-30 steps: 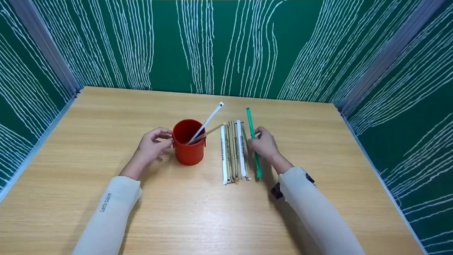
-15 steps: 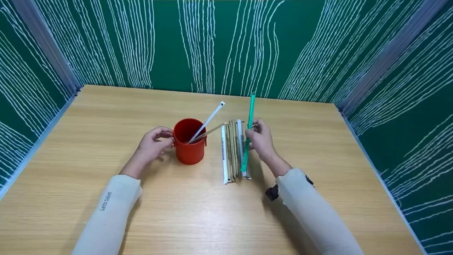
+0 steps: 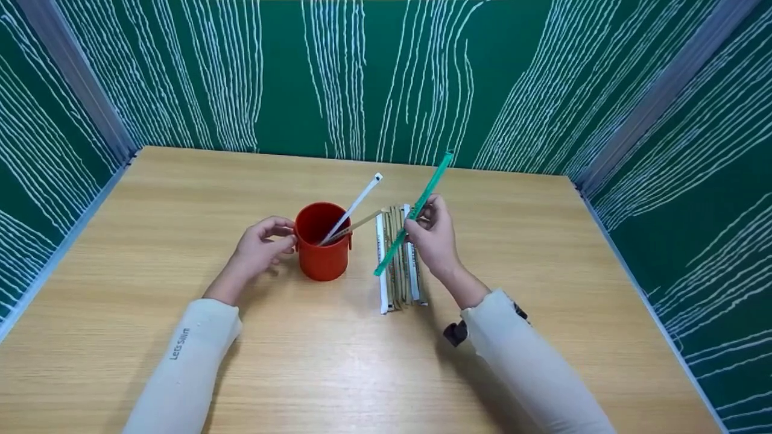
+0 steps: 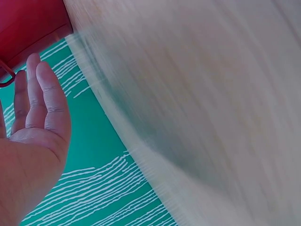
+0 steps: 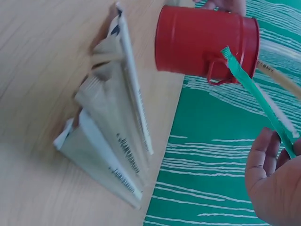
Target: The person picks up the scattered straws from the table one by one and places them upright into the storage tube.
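My right hand (image 3: 435, 238) pinches a green wrapped straw (image 3: 427, 193) between thumb and fingers. The straw slants above a row of white and brown paper-wrapped straws (image 3: 397, 283) on the table. Left of that row stands a red bucket (image 3: 324, 265), upright, with a white wrapped straw (image 3: 362, 196) and a brown one (image 3: 363, 222) leaning out over its rim. At the bucket's left side my left hand (image 3: 259, 247) has its fingertips right at the wall and small side handle. The left wrist view shows those fingers (image 4: 51, 99) nearly straight.
The wooden table (image 3: 313, 374) ends at the back and sides against green walls (image 3: 283, 78) with white wavy lines. A dark wrist strap with a camera (image 3: 455, 333) sits at the right sleeve, low over the tabletop.
My right hand has lifted the green straw off the table from right of the row and moved it left, tilting its lower end toward the bucket. My left hand and the bucket stay put.
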Demonstrator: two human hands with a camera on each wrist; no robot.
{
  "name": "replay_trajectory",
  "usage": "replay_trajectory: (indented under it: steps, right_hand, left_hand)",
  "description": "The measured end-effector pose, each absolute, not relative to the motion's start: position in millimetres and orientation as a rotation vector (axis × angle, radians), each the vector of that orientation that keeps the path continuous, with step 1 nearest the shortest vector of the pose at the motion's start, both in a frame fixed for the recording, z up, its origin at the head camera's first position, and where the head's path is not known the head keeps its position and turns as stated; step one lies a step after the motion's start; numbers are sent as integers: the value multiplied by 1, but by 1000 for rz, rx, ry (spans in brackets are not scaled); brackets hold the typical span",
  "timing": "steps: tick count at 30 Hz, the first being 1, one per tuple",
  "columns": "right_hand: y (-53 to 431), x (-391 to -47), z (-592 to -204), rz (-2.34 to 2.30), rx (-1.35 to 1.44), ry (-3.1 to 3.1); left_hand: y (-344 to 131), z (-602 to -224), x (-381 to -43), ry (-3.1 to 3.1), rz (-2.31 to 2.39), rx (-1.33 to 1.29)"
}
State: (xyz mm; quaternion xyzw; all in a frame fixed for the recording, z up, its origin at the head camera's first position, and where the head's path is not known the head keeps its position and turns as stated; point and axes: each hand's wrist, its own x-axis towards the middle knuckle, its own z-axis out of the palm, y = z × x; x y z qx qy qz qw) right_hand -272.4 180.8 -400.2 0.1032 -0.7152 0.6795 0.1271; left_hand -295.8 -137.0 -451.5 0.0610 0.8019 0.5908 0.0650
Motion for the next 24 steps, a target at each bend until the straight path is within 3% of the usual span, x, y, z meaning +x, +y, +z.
replay_trajectory:
  steps: [24]
  right_hand:
    - [160, -261, -387, 2034, 463, -1772]
  left_hand:
    - [-136, -452, -296, 2403, 1785, 163]
